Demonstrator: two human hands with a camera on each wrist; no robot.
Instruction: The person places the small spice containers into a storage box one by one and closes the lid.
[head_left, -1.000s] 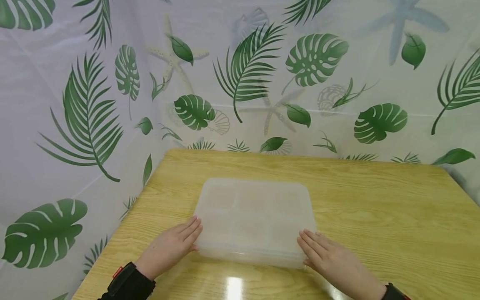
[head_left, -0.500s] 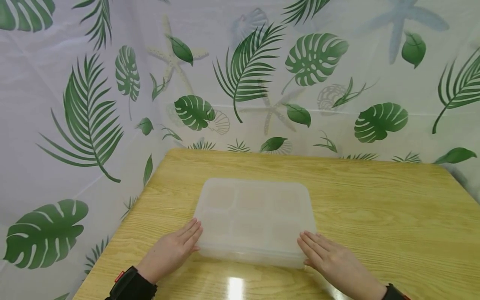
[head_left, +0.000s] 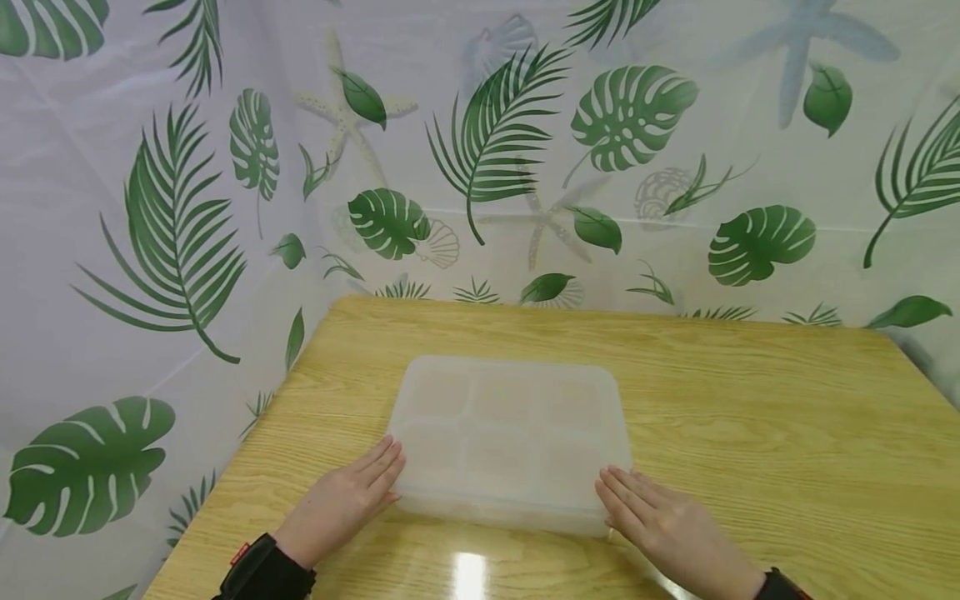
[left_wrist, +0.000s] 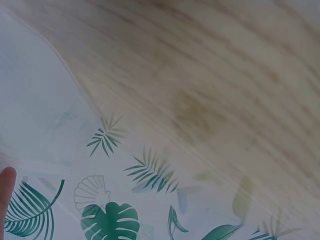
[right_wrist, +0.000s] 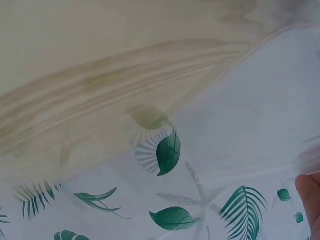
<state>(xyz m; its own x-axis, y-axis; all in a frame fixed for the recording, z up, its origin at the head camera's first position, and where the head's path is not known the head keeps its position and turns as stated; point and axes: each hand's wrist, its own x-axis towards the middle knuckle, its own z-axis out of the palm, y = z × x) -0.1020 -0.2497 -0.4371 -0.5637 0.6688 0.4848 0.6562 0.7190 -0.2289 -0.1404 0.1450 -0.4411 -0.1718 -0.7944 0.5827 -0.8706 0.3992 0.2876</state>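
Note:
A flat, frosted white plastic box (head_left: 504, 442) with rounded corners lies on the table, and outlines of several compartments show through its top. At its near left corner, my left hand (head_left: 339, 503) touches the side and top edge with straight fingers. My right hand (head_left: 675, 523) does the same at the near right corner. In the left wrist view, one fingertip (left_wrist: 7, 197) shows beside the pale box (left_wrist: 35, 100). A finger (right_wrist: 310, 200) also appears beside the box (right_wrist: 245, 105) in the right wrist view. What the box holds cannot be made out.
The box lies on a wood-grain table (head_left: 780, 417), which reflects light near its front. Behind and to the left hangs a white cloth (head_left: 300, 250) printed with green leaves, shells and starfish. Black bands (head_left: 266, 567) circle the wrists.
The right hand has shifted very slightly toward the front. The box and the left hand stay practically where they were.

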